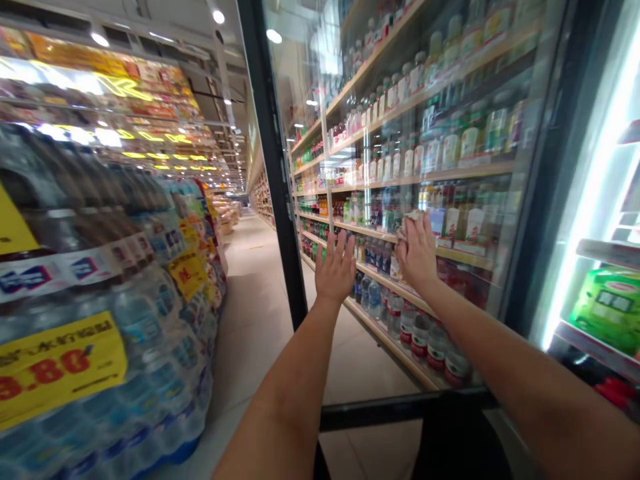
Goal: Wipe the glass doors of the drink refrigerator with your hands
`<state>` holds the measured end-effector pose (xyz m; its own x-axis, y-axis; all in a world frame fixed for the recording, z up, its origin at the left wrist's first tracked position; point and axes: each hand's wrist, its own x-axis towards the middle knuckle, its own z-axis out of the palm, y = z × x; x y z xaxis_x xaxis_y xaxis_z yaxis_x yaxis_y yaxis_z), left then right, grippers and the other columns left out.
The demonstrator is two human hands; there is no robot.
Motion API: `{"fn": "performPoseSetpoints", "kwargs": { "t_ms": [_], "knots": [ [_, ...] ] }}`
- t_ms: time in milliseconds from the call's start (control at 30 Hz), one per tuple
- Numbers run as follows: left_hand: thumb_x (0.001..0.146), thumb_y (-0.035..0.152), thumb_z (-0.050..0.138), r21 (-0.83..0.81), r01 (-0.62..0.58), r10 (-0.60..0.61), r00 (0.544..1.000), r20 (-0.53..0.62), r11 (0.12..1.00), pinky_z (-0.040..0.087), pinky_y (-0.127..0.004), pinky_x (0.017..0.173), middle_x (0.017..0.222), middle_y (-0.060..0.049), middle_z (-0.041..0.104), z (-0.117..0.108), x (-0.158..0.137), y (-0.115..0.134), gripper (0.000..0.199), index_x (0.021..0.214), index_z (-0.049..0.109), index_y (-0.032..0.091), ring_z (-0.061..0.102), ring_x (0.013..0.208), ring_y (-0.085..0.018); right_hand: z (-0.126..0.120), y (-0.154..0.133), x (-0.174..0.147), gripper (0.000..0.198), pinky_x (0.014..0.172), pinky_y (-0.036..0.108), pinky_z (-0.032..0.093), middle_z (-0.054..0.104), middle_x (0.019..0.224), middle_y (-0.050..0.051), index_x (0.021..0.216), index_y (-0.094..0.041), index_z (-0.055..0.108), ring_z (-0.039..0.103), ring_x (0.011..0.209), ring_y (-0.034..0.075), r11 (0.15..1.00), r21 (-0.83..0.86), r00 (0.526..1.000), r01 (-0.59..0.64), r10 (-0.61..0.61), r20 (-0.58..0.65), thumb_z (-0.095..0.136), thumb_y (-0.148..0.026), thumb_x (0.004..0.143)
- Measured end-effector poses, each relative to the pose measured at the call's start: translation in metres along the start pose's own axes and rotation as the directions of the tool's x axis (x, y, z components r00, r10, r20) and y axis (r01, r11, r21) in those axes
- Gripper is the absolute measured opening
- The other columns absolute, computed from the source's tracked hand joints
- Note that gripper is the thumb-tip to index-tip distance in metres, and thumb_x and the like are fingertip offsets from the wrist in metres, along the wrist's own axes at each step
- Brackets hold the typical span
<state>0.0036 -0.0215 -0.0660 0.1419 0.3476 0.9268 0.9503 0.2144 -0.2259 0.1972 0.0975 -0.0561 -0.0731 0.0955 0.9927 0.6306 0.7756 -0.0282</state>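
Note:
A glass door (370,373) with a dark frame stands swung out in front of me, and drink shelves show in its glass. My left hand (336,270) lies flat against the pane near the frame's left side, fingers spread and holding nothing. Farther right and slightly higher, my right hand (419,253) presses a crumpled, pale cloth (414,216) to the glass. Only the cloth's upper and left edges show, as the fingers cover the rest.
Stacked packs of bottled water (150,333) with a yellow price sign (60,370) fill the left side. A tiled aisle (250,267) runs away between them and the door. At right, a lit cooler shelf (595,340) holds a green package (607,307).

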Motion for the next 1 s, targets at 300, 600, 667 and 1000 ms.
{"fn": "performPoseSetpoints", "kwargs": {
  "t_ms": [300,600,667,1000],
  "knots": [
    [0.101,0.031,0.045,-0.031,0.007,-0.008,1.0,-0.011,0.999,0.011,-0.053,0.128,0.164,-0.005,0.025,0.001,0.001,0.0,0.06,0.159,0.028,0.024,0.005,0.155,-0.025,0.0,0.0,-0.029,0.054,0.122,0.056,0.029,0.042,0.157,0.015,0.151,-0.016,0.042,0.019,0.155,0.03,0.974,-0.007,0.967,0.225,-0.223,0.12,0.043,-0.025,0.098],
    [0.101,0.03,0.045,-0.03,-0.004,0.003,0.999,-0.036,1.0,0.01,-0.054,0.128,0.164,-0.006,0.026,0.004,0.0,-0.001,0.06,0.159,0.028,0.023,0.005,0.155,-0.026,0.003,-0.004,-0.047,0.057,0.121,0.056,0.03,0.041,0.157,0.018,0.153,-0.013,0.037,0.016,0.156,0.03,0.987,-0.032,0.985,0.156,-0.154,0.072,0.043,-0.024,0.097],
    [0.101,0.03,0.045,-0.042,-0.001,0.0,1.0,-0.024,0.999,0.01,-0.054,0.128,0.163,-0.006,0.026,0.004,0.0,-0.001,0.061,0.159,0.027,0.024,0.006,0.155,-0.026,0.001,-0.001,-0.039,0.056,0.121,0.056,0.029,0.043,0.156,0.017,0.152,-0.014,0.039,0.018,0.155,0.029,0.984,-0.03,0.979,0.175,-0.171,0.109,0.043,-0.025,0.097],
    [0.101,0.031,0.045,-0.017,-0.005,0.004,1.0,-0.021,1.0,0.008,-0.053,0.128,0.164,-0.005,0.024,0.001,0.0,0.0,0.06,0.159,0.028,0.023,0.0,0.155,-0.024,-0.001,0.012,-0.024,0.059,0.121,0.059,0.028,0.037,0.159,0.019,0.154,-0.012,0.034,0.015,0.155,0.032,0.998,-0.037,0.996,0.06,-0.057,0.073,0.039,-0.027,0.097]
  ]
}}
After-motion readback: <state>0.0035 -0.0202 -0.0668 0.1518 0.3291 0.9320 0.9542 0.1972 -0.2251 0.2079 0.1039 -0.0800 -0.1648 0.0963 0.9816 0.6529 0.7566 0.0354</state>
